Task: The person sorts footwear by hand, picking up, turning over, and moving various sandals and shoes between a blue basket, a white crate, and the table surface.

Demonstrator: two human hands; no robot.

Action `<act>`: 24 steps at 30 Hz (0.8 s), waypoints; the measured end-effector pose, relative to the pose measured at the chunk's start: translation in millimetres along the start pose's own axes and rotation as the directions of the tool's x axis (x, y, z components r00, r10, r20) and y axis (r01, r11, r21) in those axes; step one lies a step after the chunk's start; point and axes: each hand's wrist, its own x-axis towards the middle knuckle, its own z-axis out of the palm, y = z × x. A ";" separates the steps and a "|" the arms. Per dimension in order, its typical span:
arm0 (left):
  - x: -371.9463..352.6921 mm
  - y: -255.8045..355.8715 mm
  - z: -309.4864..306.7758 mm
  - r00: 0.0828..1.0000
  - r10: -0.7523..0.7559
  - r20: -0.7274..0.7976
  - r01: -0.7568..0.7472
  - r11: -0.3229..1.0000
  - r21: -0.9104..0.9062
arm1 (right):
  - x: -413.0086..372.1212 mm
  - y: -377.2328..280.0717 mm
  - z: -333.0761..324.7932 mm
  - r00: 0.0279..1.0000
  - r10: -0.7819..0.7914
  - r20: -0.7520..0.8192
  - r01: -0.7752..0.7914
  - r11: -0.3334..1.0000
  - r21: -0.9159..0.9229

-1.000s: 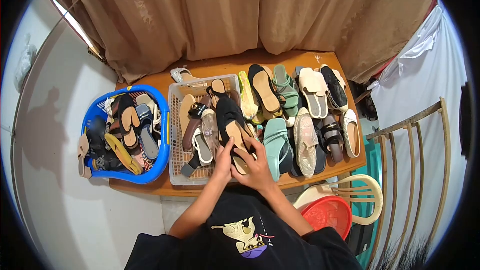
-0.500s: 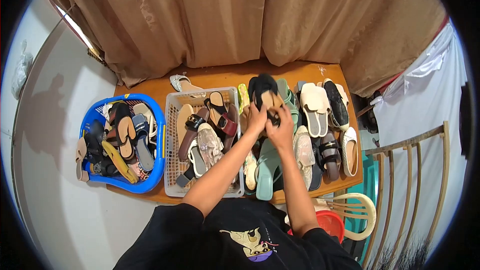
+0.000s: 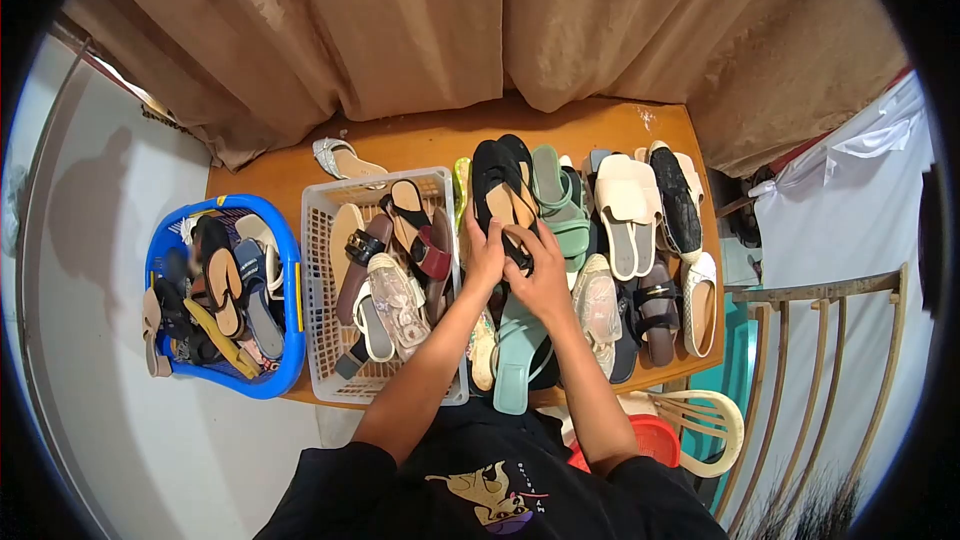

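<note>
A pair of black sandals with tan insoles is held together, toes pointing away from me, over the middle of the table. My left hand is closed around the left side near the heels. My right hand grips the heel end from the right, its fingers across the insoles. Just right of the sandals are mint green strappy sandals. Below my hands lies a pale green slide, partly covered by my right hand and forearm.
A grey plastic basket of shoes stands left of my hands, with a blue basket of shoes farther left. Cream slides, a black lace shoe and a white flat sit at the right. A silver-strapped sandal lies behind the grey basket.
The black sandals, blurred and tilted before, now lie side by side more evenly in my hands. My view has shifted slightly; the other shoes appear unmoved.
</note>
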 end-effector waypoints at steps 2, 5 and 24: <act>4.8 -3.9 -1.2 0.999 0.051 0.007 -0.051 0.989 0.141 | -1.4 -3.0 -0.6 1.000 0.012 0.014 -0.012 1.000 0.014; 8.2 20.7 -4.3 0.998 -0.018 0.064 0.008 0.989 0.145 | -8.1 -14.9 -2.3 0.996 0.080 -0.025 -0.080 0.996 0.026; 19.4 57.2 6.9 0.978 0.077 0.195 -0.183 0.764 0.618 | 46.1 10.0 0.2 0.998 0.053 0.029 -0.053 0.998 0.016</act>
